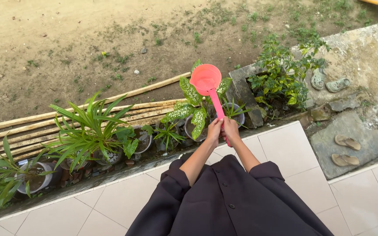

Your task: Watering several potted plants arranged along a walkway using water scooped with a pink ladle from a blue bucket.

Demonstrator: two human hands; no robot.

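Pink dipper (208,84) in both hands, handle vertical, bowl pointing away over potted plant (192,110)

Soft even daylight, sharp, shadowless

Pale square floor tiles (281,146) cover the near ground and end at a low edge, and beyond it a row of potted green plants (90,133) stands beside long bamboo poles (27,126) that lie on the soil. Further out is bare brown earth (66,39) with thin patches of grass, under soft, even daylight. At the right, rough grey stone slabs (351,129) carry two pairs of sandals (345,150), and what seems to be a leafy shrub (283,74) grows beside them.
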